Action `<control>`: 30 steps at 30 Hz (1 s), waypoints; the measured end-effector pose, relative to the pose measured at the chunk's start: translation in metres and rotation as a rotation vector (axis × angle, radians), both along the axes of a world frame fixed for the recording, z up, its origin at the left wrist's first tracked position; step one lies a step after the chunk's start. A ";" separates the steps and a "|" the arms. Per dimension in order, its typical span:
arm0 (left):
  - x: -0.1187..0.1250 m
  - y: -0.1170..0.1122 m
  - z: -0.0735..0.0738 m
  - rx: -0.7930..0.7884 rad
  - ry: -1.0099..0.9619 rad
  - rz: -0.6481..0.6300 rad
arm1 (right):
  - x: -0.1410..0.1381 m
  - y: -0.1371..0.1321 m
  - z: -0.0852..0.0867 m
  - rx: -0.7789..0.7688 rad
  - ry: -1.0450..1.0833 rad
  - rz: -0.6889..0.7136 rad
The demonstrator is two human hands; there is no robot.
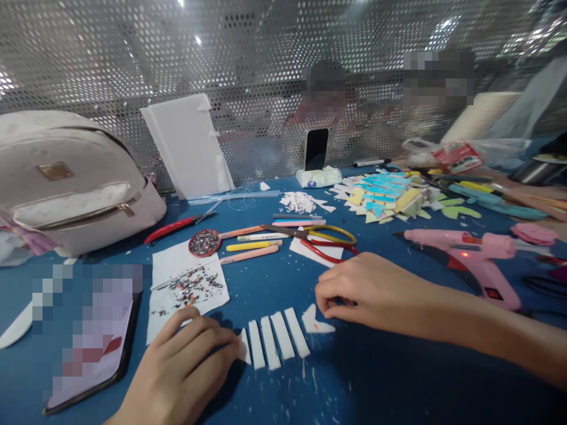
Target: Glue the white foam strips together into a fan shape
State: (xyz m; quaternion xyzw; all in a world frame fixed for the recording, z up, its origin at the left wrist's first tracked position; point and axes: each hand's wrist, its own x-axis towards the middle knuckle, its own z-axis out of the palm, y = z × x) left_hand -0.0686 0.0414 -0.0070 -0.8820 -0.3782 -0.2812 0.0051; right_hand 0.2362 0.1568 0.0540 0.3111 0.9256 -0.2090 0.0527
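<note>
Several narrow white strips lie side by side on the blue table, like foam or card. To their left is a small pointed white piece, and the fingertips of my left hand touch its edge. That hand rests low with its fingers apart; its thumb is hidden. A notched white piece with a small orange mark lies right of the strips. My right hand hovers close beside it, fingers curled and pressed together. Whether anything small is between those fingers is hidden.
Ahead lie scissors, markers, a red dish of glitter and sequin-strewn paper. A phone and backpack are left. A pink glue gun and coloured scraps are right. Perforated metal stands behind.
</note>
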 end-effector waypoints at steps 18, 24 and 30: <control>0.002 0.001 -0.001 -0.121 -0.050 -0.064 | -0.001 0.002 0.000 -0.009 0.007 0.008; 0.003 0.000 0.004 -0.074 0.003 -0.045 | 0.000 0.002 0.001 0.002 0.023 0.015; 0.004 0.004 0.006 -0.031 -0.019 -0.072 | -0.002 0.001 0.002 0.009 0.037 0.026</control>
